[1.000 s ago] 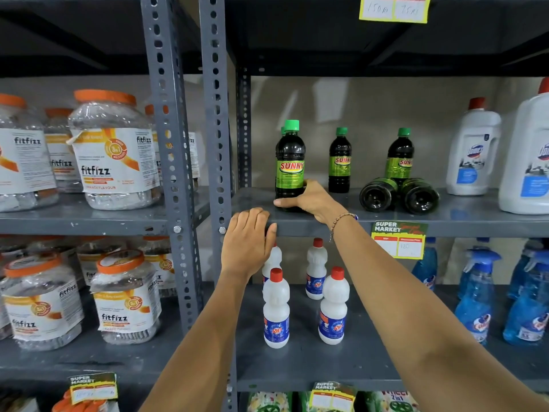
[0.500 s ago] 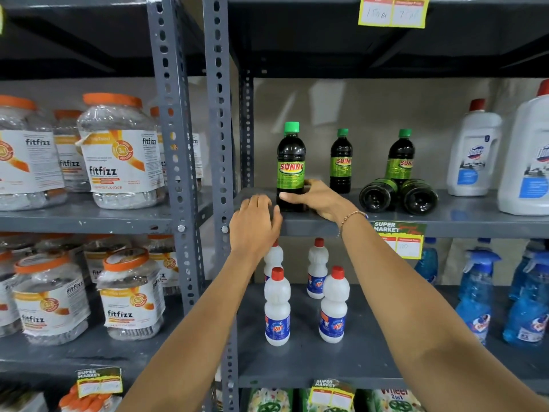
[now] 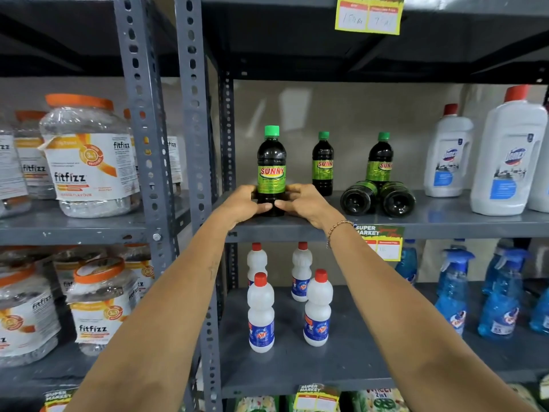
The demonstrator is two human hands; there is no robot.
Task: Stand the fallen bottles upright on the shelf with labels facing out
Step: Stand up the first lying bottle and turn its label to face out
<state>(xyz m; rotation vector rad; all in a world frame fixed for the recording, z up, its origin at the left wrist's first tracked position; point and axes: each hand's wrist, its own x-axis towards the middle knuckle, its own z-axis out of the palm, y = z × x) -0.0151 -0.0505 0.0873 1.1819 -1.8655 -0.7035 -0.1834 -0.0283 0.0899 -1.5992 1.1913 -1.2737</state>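
1. Bottles are the job: one dark bottle [image 3: 271,171] stands near the front edge of the shelf [image 3: 445,221], its "SUNNY" label facing out.
2. Both hands hold it low down, the left hand [image 3: 243,203] and right hand [image 3: 306,202] wrapped round its bottom, thumbs nearly touching.
3. Both arms reach straight forward and up.
4. This step looks like a last little fix.
5. Next, I think, come the two fallen bottles [image 3: 377,199] lying side by side, well to the right.

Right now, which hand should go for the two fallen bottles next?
Probably the right hand: it sits beside the fallen bottles, while the left hand is across the upright bottle both hands hold.
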